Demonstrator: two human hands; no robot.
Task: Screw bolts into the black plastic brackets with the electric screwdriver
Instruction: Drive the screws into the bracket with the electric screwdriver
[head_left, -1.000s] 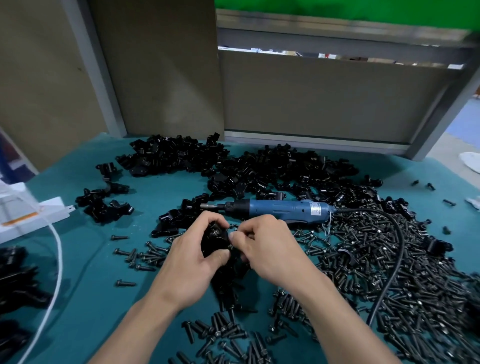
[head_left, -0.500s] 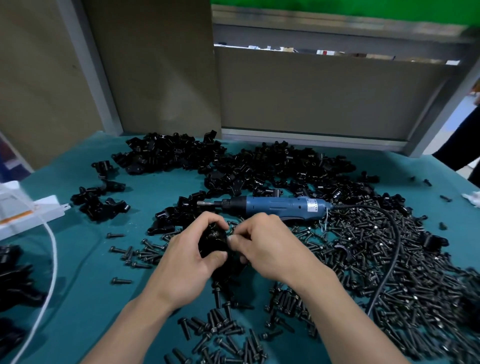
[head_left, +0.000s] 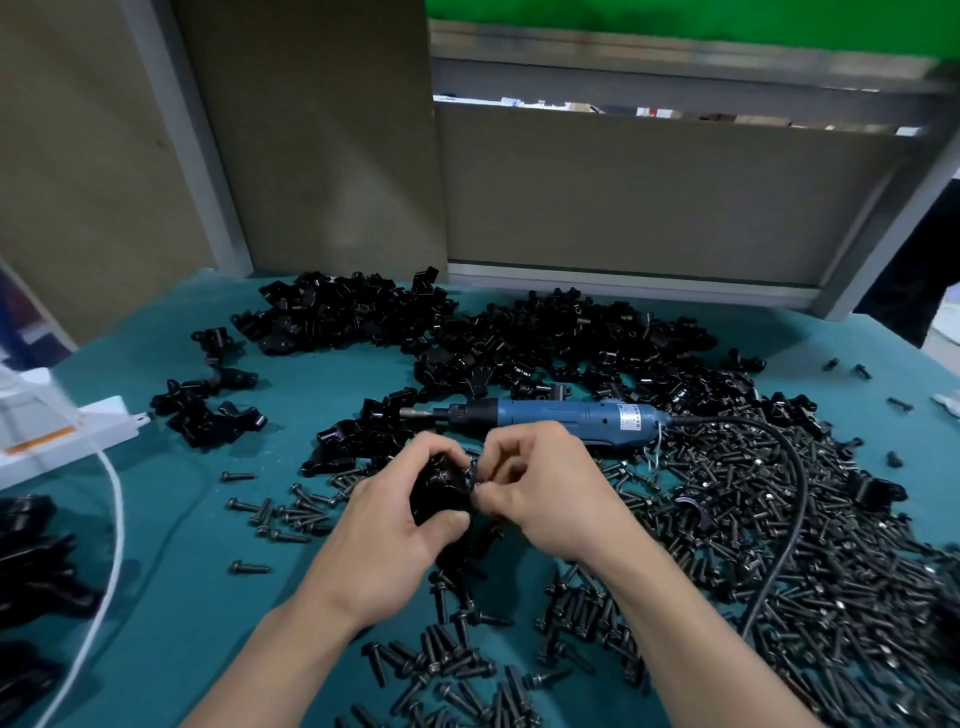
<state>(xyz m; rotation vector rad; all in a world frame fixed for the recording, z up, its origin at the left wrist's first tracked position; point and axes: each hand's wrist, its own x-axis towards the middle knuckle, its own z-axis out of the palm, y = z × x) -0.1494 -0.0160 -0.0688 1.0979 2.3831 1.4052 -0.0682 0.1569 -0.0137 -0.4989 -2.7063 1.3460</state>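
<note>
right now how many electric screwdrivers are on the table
1. The blue electric screwdriver lies on the teal table just beyond the left hand and right hand, bit pointing left, untouched. The bolt pile could hide another.

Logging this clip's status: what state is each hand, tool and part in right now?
left hand: grips a black bracket.
right hand: pinches a bolt at the bracket.
electric screwdriver: lying on its side on the table, unheld, bit pointing left.
loose brackets: heaped behind the screwdriver.
loose bolts: spread over the table, thickest at right.
</note>
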